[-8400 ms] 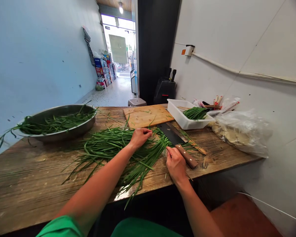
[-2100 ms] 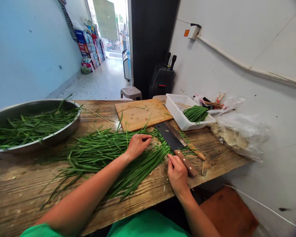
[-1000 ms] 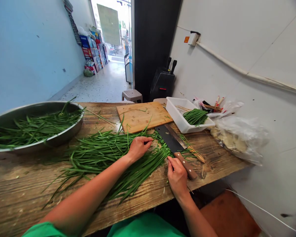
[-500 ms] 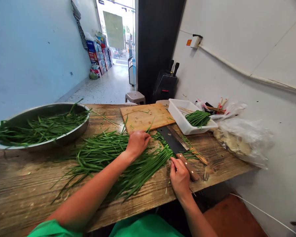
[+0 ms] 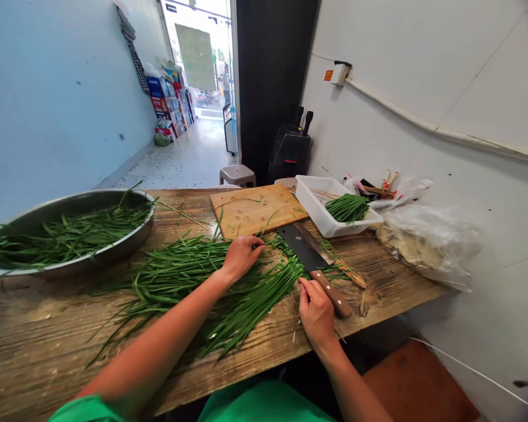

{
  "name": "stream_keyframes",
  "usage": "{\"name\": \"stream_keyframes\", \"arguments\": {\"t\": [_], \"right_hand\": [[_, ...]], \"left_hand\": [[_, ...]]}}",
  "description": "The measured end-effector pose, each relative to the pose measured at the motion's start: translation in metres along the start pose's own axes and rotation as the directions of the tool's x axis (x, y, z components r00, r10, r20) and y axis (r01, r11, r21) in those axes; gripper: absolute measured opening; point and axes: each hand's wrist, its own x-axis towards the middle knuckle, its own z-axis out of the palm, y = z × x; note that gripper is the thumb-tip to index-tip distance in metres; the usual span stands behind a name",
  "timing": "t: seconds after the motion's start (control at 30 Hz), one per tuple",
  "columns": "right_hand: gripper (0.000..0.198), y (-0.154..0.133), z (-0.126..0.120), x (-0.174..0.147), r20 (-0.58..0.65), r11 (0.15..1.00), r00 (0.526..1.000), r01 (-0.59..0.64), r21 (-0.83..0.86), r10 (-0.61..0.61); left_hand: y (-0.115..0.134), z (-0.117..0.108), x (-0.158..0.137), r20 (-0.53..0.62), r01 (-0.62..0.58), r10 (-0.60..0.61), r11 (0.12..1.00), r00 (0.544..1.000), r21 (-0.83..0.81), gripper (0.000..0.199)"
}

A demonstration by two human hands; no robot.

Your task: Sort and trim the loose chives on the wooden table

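A heap of long garlic chives [image 5: 176,269] lies across the wooden table, with a second bunch [image 5: 255,310] fanned out in front of it. Over the heap's right end, my left hand [image 5: 242,255] has its fingers pinched together on chives; the fingertips partly hide them. My right hand [image 5: 317,310] is closed at the cut ends of the nearer bunch. A thin bamboo skewer [image 5: 341,336] pokes out below that hand, mostly hidden by it. Right beside its knuckles lies a cleaver [image 5: 305,252] with a brown wooden handle.
A metal basin [image 5: 152,220] of chives stands at left. Behind the heap is a cutting board [image 5: 242,214]. A white plastic tub [image 5: 319,214] with a chive bundle, loose skewers [image 5: 349,272] and a plastic bag [image 5: 449,240] of pale pieces sit at right. The table's front edge is near me.
The whole view has shifted slightly, so things appear a little further left. Both hands keep nearly the same poses, the left one's fingertips slightly lower over the chives.
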Motion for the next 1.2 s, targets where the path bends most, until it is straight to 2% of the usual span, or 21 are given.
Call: {"name": "stream_keyframes", "arguments": {"t": [0.1, 0.2, 0.27, 0.4, 0.5, 0.8, 1.2], "right_hand": [[0.028, 0.000, -0.001, 0.000, 0.008, 1.000, 1.000, -0.007, 0.007, 0.007], [0.028, 0.000, -0.002, 0.000, 0.010, 1.000, 1.000, -0.010, 0.004, 0.010], [0.028, 0.000, -0.001, 0.000, 0.002, 1.000, 1.000, -0.004, 0.000, 0.004], [0.028, 0.001, -0.001, 0.001, -0.004, 1.000, 1.000, -0.009, 0.003, 0.009], [0.029, 0.000, -0.001, 0.001, 0.005, 1.000, 1.000, -0.020, 0.014, 0.020], [0.029, 0.000, -0.001, 0.000, 0.018, 0.999, 0.999, -0.037, 0.026, 0.036], [0.029, 0.000, 0.000, 0.000, 0.027, 0.999, 0.999, -0.037, 0.019, 0.036]], "left_hand": [[0.008, 0.004, -0.001, 0.098, 0.074, -0.057, 0.980, 0.994, -0.184, 0.021], [0.011, 0.010, -0.001, 0.201, 0.184, -0.116, 0.914, 0.973, -0.361, 0.024], [0.012, 0.012, -0.001, 0.262, 0.231, -0.128, 0.878, 0.957, -0.419, 0.031], [0.012, 0.010, -0.002, 0.279, 0.208, -0.094, 0.885, 0.956, -0.416, 0.034], [0.015, 0.011, -0.004, 0.256, 0.209, -0.110, 0.893, 0.960, -0.399, 0.036], [0.020, 0.013, -0.009, 0.296, 0.208, -0.093, 0.900, 0.951, -0.384, 0.040], [0.018, 0.013, -0.009, 0.297, 0.107, 0.004, 0.928, 0.955, -0.356, 0.039]]}}
